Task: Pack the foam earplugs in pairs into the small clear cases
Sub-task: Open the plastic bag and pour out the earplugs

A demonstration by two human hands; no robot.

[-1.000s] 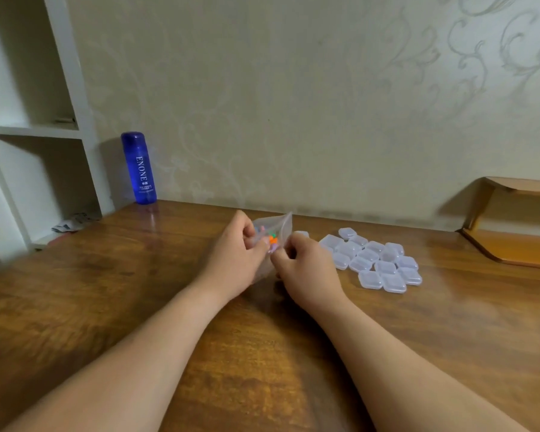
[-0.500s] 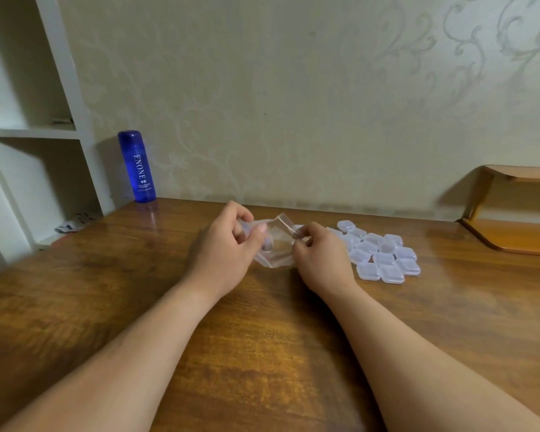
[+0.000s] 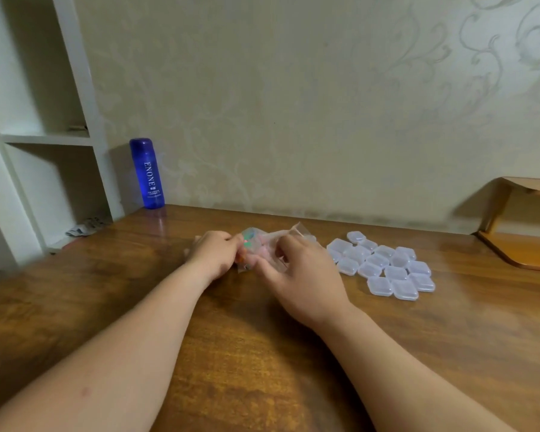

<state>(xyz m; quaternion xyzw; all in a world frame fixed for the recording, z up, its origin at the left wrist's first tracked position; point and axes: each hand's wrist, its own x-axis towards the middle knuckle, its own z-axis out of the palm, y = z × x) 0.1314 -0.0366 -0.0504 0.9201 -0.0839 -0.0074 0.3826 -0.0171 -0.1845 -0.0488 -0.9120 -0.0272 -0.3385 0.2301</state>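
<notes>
While the foam earplugs (image 3: 247, 242) are showing as blurred coloured specks inside a small clear bag (image 3: 270, 244) low over the middle of the table (image 3: 231, 353), the left hand (image 3: 214, 255) and right hand (image 3: 300, 275) are pinching that bag from either side, both grips curled onto its plastic. The clear cases (image 3: 384, 266) are lying clustered just beside the right hand, and a blue bottle (image 3: 148, 173) is standing well apart by the wall.

1 head camera looking forward and down across table (image 3: 113, 307), facing wall (image 3: 293, 104); left hand (image 3: 214, 255), right hand (image 3: 303, 282) sitting close, mid-frame.
</notes>
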